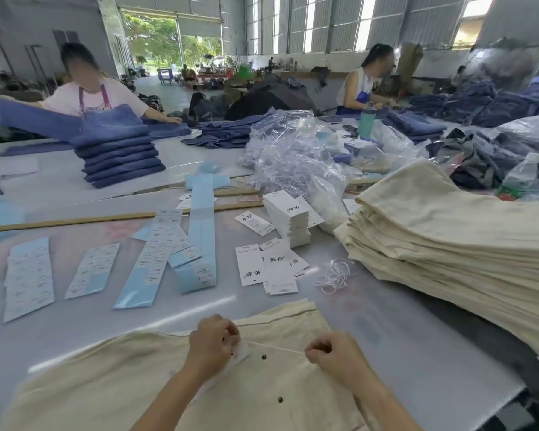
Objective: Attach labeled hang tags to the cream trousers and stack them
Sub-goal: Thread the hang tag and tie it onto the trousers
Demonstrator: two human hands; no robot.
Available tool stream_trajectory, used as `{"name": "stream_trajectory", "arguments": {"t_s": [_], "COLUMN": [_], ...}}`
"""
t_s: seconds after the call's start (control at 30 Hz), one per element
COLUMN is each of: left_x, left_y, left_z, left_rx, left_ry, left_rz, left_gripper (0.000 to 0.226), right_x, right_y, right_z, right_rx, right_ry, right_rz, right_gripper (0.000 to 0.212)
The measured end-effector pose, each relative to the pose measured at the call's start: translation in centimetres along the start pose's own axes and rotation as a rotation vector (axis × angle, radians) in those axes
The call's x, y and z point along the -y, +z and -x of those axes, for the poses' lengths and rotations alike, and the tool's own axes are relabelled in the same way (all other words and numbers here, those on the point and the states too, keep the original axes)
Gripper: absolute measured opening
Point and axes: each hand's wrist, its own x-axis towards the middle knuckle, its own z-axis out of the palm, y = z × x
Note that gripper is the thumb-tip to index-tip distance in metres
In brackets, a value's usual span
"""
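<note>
Midway, both hands pinched a white string [274, 346] taut, the left hand [212, 340] at a tag [241, 353], the right hand [333, 353] opposite, over trousers [137, 377] on the counter [402, 337], beside a tall stack [448, 237].

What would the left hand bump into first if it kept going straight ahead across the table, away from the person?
Probably the loose hang tags lying beyond the trousers' waistband. The left hand, pinching the string, has only bare table before them, though depth is hard to judge.
</note>
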Motion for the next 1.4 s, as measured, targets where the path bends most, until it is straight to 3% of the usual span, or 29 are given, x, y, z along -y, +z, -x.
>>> {"name": "stream_trajectory", "arguments": {"t_s": [0.07,0.13,0.23,0.37,0.57,0.67,0.77,0.9,1.03,1.2,1.4], "left_x": [-0.7,-1.7,-4.3,-7.1,-7.3,-8.2,-9.3,-9.4,-8.9,-8.6,-7.7], "left_y": [1.6,3.1,4.2,5.6,6.5,5.9,5.4,5.2,4.8,5.4,5.7], "left_z": [0.2,-0.4,-1.5,-3.1,-4.7,-5.9,-7.0,-7.7,-8.1,-8.5,-8.3], "left_rx": [-0.22,-0.312,-0.186,-0.094,-0.042,0.051,0.18,0.285,0.299,0.252,0.247], "left_ry": [0.052,0.18,0.26,0.295,0.356,0.252,0.216,0.162,0.12,0.109,0.048], "left_rz": [-0.017,0.029,0.266,0.403,0.29,0.167,0.031,0.222,0.509,0.553,0.658], "left_gripper": [0.008,0.013,0.013,0.015,0.005,0.012,0.004,0.012,0.021,0.024,0.027], "right_x": [-0.7,-1.1,-1.1,-1.0,-1.4,-1.3,-1.0,-0.5,-0.1,0.3,0.5], "right_y": [0.5,1.0,1.5,1.6,1.6,2.1,2.6,2.8,3.1,3.3,3.0], "right_z": [0.3,0.2,-0.6,-1.9,-3.7,-4.3,-4.7,-5.3,-5.2,-5.8,-6.4], "right_rx": [-0.076,-0.153,-0.197,-0.247,-0.339,-0.35,-0.371,-0.425,-0.499,-0.539,-0.475], "right_ry": [0.017,0.017,-0.006,0.065,0.026,0.02,0.062,0.191,0.254,0.328,0.375], "right_rz": [-0.06,-0.098,-0.076,-0.101,-0.079,-0.061,-0.103,-0.213,-0.348,-0.575,-0.826], "right_gripper": [0.032,0.028,0.015,0.019,0.008,0.01,0.01,0.014,0.023,0.028,0.037]}}
